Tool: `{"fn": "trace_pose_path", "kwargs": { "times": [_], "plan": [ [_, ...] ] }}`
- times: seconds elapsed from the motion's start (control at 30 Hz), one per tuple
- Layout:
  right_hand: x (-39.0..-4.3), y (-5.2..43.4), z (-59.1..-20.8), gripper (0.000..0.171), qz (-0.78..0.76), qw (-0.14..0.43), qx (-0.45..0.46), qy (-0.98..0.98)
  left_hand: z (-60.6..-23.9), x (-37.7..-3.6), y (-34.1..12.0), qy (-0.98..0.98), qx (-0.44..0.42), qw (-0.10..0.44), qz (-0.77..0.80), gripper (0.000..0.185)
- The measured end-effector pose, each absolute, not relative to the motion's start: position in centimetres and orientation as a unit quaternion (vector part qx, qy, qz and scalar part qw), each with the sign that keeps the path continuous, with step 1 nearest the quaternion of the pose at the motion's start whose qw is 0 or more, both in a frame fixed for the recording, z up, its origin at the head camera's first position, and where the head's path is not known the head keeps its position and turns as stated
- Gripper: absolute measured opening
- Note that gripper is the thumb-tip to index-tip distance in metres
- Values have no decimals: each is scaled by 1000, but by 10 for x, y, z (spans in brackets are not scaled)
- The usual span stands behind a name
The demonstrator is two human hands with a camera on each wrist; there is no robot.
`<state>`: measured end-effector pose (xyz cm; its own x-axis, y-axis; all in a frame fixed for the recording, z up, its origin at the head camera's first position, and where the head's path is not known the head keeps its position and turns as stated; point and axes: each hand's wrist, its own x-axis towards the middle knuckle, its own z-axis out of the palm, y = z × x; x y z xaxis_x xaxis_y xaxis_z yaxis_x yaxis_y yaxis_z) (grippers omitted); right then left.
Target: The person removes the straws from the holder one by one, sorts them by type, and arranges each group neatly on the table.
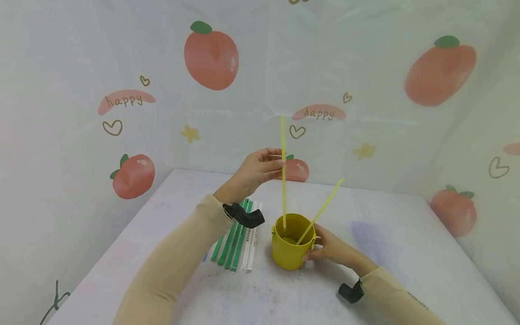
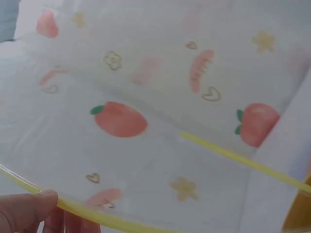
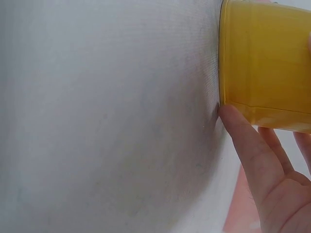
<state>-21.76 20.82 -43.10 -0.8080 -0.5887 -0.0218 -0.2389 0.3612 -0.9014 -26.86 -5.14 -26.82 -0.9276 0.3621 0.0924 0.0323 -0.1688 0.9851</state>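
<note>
In the head view my left hand [image 1: 260,167] pinches a long yellow straw [image 1: 283,135] between thumb and fingers. It stands almost upright, its lower end inside the mouth of a small yellow bucket [image 1: 286,255]. A second yellow straw [image 1: 327,205] leans in the bucket toward the right, its top above the rim. My right hand [image 1: 335,248] holds the bucket's right side, thumb in front and fingers behind. In the right wrist view the thumb touches the yellow wall [image 3: 272,63] low down, near the table. The left wrist view shows the pinched straw [image 2: 112,221] slightly bowed.
Several green paper-wrapped strips [image 1: 230,246] and white wrapped strips [image 1: 251,241] lie side by side on the white table [image 1: 308,298], left of the bucket and partly behind the left wrist. A fruit-printed white curtain [image 1: 252,90] hangs behind the table.
</note>
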Motion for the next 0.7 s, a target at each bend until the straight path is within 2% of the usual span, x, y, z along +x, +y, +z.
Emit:
{"fn": "trace_pose_path", "kwargs": {
  "times": [0.33,0.53,0.7],
  "plan": [
    [-217,208,-430,90,-500,174,-252,810,-259,-272,-87,628,145,79,760,33],
    [-217,209,-429,88,-494,168,-259,813,-268,-281,-107,656,133,78,739,44],
    [-216,209,-429,89,-498,174,-249,812,-281,-290,-124,682,108,80,719,46]
  ]
}}
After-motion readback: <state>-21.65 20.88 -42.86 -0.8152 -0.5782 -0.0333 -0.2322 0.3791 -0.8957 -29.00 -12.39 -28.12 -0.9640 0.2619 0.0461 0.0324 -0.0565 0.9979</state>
